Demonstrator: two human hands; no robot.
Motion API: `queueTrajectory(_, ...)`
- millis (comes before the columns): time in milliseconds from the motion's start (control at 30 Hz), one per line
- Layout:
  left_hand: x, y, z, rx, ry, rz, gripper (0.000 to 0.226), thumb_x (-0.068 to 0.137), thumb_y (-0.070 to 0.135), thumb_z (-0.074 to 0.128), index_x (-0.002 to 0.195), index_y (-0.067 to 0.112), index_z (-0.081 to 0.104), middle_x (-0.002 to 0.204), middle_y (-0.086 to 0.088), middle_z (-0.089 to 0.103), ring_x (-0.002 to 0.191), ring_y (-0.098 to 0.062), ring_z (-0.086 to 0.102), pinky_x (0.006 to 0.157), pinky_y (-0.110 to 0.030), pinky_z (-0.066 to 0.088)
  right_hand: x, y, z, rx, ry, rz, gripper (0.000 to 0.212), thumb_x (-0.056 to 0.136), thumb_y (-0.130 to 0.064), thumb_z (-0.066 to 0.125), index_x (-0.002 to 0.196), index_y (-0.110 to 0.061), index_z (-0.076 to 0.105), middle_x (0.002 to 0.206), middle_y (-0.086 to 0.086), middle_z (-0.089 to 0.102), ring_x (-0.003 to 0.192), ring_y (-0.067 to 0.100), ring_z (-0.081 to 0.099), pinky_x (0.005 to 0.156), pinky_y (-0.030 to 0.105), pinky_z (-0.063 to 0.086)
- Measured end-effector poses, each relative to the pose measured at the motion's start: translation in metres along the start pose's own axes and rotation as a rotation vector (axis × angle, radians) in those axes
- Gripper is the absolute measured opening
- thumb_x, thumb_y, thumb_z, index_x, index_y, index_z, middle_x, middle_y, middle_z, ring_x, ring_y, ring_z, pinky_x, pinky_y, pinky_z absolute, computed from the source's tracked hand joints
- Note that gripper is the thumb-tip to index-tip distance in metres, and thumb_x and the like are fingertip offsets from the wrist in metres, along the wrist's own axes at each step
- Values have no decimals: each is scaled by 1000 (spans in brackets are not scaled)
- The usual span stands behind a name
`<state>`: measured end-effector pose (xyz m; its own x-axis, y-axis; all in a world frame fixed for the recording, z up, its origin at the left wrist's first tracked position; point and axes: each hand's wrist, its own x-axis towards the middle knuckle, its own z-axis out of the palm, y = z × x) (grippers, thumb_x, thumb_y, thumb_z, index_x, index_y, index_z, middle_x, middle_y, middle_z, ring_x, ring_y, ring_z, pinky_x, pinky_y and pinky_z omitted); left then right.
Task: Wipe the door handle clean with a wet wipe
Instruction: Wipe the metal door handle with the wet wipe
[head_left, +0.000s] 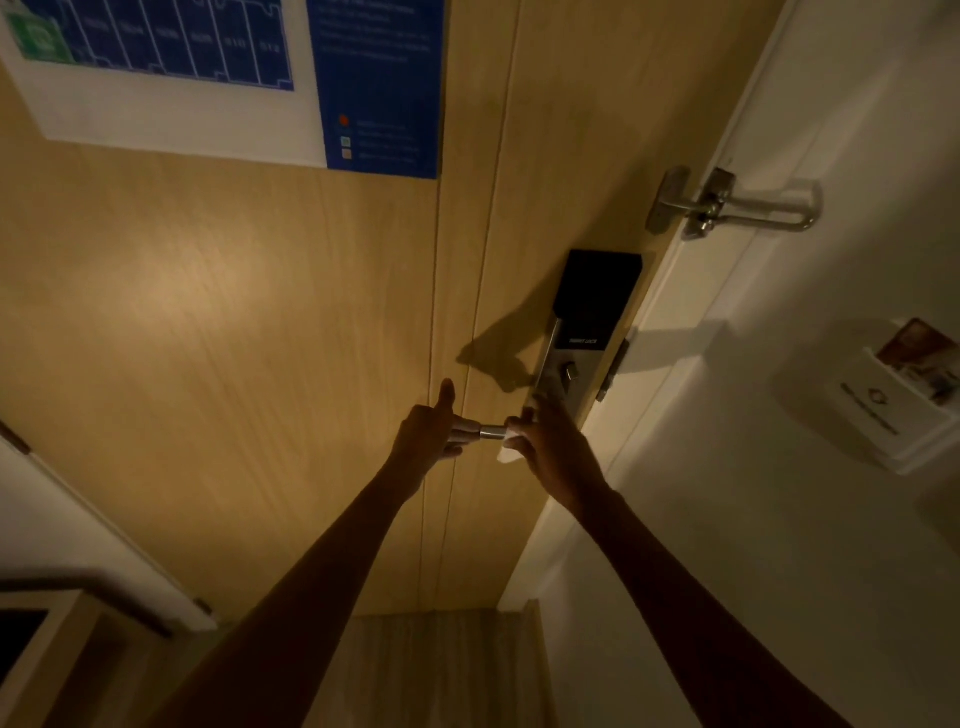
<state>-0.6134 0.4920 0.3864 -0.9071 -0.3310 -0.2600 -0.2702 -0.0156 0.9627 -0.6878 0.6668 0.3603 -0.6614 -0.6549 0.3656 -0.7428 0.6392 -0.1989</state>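
A metal lever door handle (492, 432) sticks out leftward from a silver and black smart lock plate (582, 332) on a light wooden door (260, 338). My left hand (428, 434) grips the free end of the handle, thumb up. My right hand (550, 447) wraps around the handle close to the lock plate, pressing a white wet wipe (511, 451) against it. Only a short stretch of bare handle shows between my two hands. The wipe is mostly hidden under my right fingers.
A swing-bar door guard (748, 205) is mounted above the lock at the white door frame. A blue evacuation plan (218, 67) hangs on the door. A white card holder (904, 410) sits on the right wall. A low cabinet (47, 649) stands at lower left.
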Motion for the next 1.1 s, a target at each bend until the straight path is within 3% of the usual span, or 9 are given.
queueTrajectory(100,-1,-3,1,-34,10,-8,67,96,56,30,99,4,72,101,-11,74,91,-16,69,75,-25,53,2,-8,2,-16,-14,-4,22,90,-23,64,110,-15,68,125,9,59,117,22,55,94,34,50)
queueTrajectory(333,0,-5,3,-53,30,-21,66,95,56,33,100,3,72,101,-12,74,90,-17,70,75,-25,53,-25,36,-7,98,94,195,27,90,-23,65,116,-18,66,132,9,50,122,22,51,97,37,52)
queueTrajectory(500,-1,-3,4,-54,39,-31,66,94,56,35,99,2,72,99,-12,74,88,-18,70,76,-26,54,-27,20,4,99,150,111,32,88,-19,68,120,-20,64,131,9,54,117,19,56,89,30,56)
queueTrajectory(633,-3,-3,5,-54,49,-33,66,93,57,37,100,1,72,97,-12,74,87,-18,70,71,-25,53,-34,42,-7,102,187,255,30,89,-23,67,118,-24,66,123,2,58,113,15,53,90,31,55)
queueTrajectory(733,-3,-3,7,-49,66,-35,66,93,57,37,100,2,72,96,-11,74,86,-18,70,74,-26,54,-29,34,-1,115,193,213,30,87,-26,66,116,-19,66,124,2,58,115,13,54,90,27,54)
queueTrajectory(933,-3,-1,9,-95,119,-72,65,92,58,40,91,2,73,81,-10,74,68,-17,67,57,-21,48,-8,-4,4,76,139,116,27,83,-27,72,108,-18,71,115,1,65,113,17,56,87,33,56)
queueTrajectory(1100,-9,-8,17,-155,155,-79,66,93,57,40,92,0,72,68,-5,67,55,-12,58,50,-18,42,-25,32,-13,101,200,243,26,82,-26,73,105,-17,70,117,1,64,108,19,57,83,28,55)
